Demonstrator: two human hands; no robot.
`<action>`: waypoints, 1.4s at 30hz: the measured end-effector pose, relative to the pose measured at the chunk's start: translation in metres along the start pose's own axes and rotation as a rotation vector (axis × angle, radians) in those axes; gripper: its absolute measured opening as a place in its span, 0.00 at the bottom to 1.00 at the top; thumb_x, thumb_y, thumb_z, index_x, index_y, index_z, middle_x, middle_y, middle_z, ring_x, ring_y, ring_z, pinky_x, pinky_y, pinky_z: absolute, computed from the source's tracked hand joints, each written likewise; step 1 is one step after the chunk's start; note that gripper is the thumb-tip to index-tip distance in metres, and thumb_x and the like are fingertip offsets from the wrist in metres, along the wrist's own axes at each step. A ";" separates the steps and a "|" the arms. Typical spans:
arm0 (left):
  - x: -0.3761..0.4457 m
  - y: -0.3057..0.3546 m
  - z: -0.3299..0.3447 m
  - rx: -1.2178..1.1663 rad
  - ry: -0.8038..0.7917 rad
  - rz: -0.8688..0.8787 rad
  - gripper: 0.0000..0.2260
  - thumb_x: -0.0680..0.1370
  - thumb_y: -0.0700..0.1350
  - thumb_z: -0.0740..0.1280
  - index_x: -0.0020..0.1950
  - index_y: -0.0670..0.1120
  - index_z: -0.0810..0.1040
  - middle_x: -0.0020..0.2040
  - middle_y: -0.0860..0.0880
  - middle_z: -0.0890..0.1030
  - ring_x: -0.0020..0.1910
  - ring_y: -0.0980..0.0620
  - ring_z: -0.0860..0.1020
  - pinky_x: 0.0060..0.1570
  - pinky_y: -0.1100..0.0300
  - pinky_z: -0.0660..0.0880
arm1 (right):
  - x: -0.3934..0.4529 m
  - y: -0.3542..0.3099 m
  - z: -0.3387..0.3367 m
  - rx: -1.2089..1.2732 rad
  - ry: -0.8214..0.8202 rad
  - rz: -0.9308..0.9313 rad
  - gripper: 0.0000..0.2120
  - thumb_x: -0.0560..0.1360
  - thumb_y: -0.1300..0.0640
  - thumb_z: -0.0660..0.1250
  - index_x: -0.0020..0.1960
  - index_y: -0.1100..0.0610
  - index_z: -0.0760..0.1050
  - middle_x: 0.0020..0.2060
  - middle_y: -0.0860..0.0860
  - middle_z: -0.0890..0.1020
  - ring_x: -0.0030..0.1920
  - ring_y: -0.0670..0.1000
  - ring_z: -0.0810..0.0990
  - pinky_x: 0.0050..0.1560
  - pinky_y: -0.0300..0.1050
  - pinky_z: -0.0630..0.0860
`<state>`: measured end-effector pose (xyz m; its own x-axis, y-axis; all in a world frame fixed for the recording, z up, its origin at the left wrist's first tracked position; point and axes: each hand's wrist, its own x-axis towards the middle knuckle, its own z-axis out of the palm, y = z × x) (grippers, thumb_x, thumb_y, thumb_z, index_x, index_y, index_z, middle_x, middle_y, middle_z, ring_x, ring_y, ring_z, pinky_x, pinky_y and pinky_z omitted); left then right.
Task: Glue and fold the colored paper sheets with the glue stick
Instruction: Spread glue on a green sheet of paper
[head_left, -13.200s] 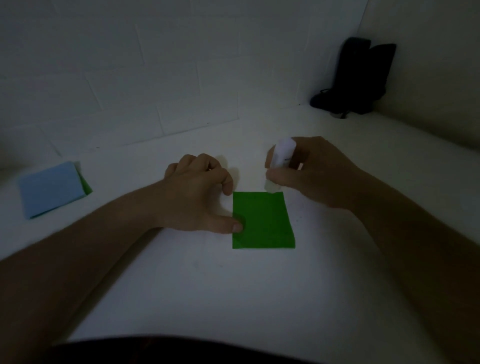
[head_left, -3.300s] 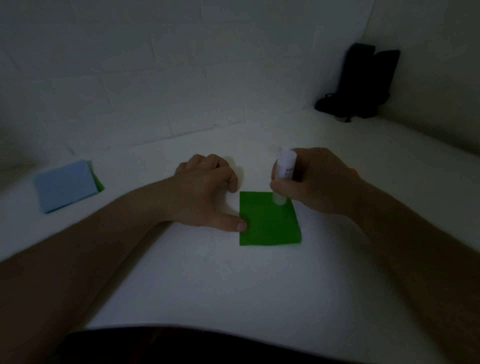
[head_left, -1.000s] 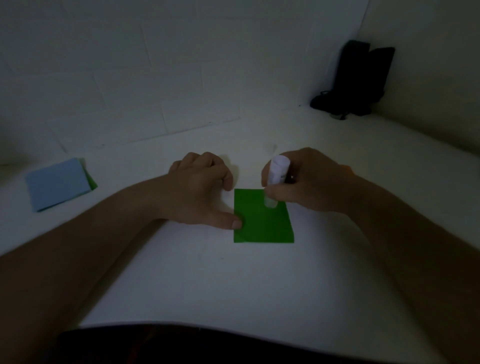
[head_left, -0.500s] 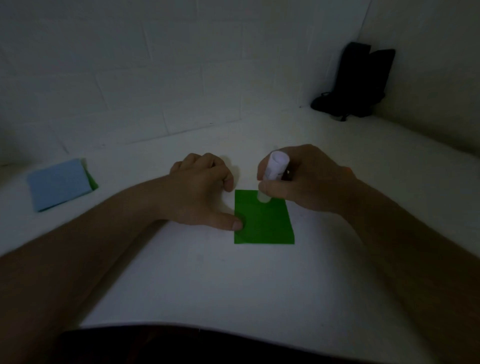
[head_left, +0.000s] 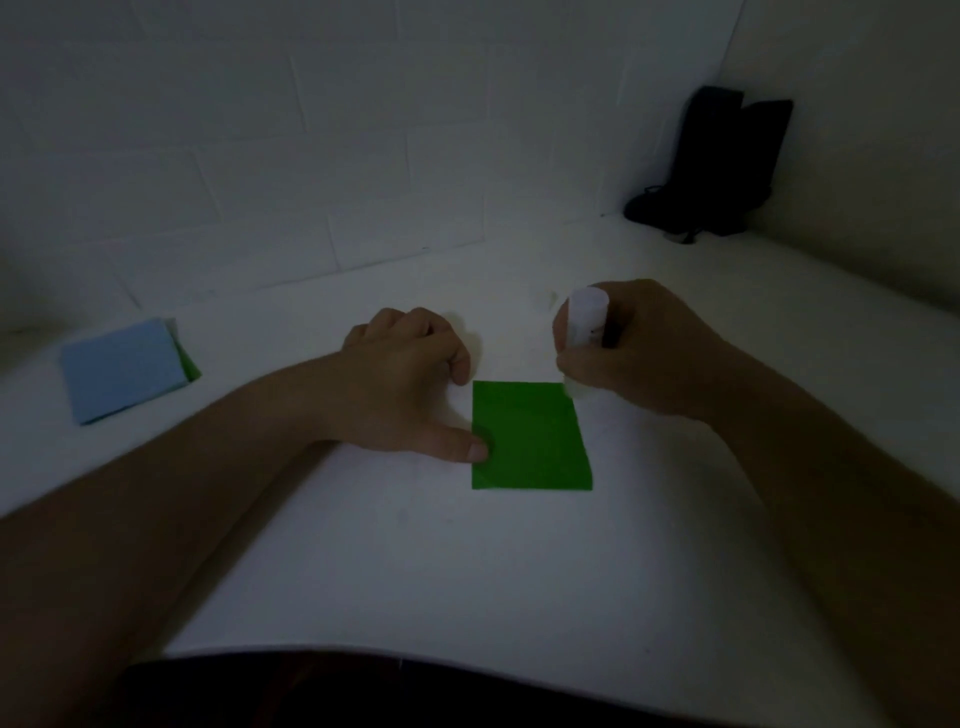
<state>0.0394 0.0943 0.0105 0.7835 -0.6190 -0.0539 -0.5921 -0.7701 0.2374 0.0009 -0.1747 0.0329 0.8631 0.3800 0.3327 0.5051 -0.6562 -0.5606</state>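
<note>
A small green paper sheet (head_left: 530, 436) lies flat on the white table in the middle of the view. My left hand (head_left: 410, 379) sits at its left side, fingers curled, with the thumb pressing down on the sheet's left edge. My right hand (head_left: 644, 348) grips a white glue stick (head_left: 584, 325) upright, its lower tip at the sheet's far right corner. The tip itself is partly hidden by my fingers.
A pale blue sheet (head_left: 122, 369) lies on top of a green one at the far left of the table (head_left: 467, 571). A black object (head_left: 722, 166) stands in the far right corner against the white brick wall. The table's near edge runs along the bottom.
My right hand has slid the glue stick from the sheet's far middle to its far right corner. The left hand and the sheet have stayed put.
</note>
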 end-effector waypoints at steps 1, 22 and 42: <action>0.000 0.000 0.000 0.004 -0.005 -0.001 0.36 0.54 0.82 0.60 0.55 0.64 0.66 0.61 0.58 0.65 0.62 0.51 0.62 0.67 0.47 0.64 | 0.001 -0.003 0.003 0.007 -0.005 -0.023 0.14 0.72 0.57 0.72 0.34 0.41 0.76 0.34 0.41 0.80 0.37 0.43 0.80 0.43 0.39 0.73; -0.003 0.004 -0.003 0.007 -0.044 -0.017 0.35 0.54 0.81 0.60 0.55 0.65 0.65 0.63 0.58 0.64 0.63 0.51 0.62 0.66 0.50 0.64 | 0.017 -0.020 0.043 -0.055 -0.031 0.011 0.06 0.71 0.46 0.69 0.39 0.48 0.79 0.35 0.48 0.83 0.37 0.47 0.81 0.42 0.48 0.76; 0.000 0.002 -0.001 0.063 -0.036 -0.022 0.41 0.55 0.82 0.58 0.62 0.62 0.69 0.62 0.57 0.65 0.62 0.51 0.63 0.65 0.49 0.65 | 0.017 -0.031 0.051 0.030 0.006 0.068 0.08 0.75 0.48 0.73 0.39 0.42 0.76 0.32 0.43 0.81 0.34 0.42 0.79 0.34 0.33 0.69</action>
<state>0.0381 0.0926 0.0119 0.7900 -0.6059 -0.0935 -0.5861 -0.7912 0.1746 0.0002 -0.1149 0.0169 0.8952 0.3317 0.2976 0.4456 -0.6607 -0.6041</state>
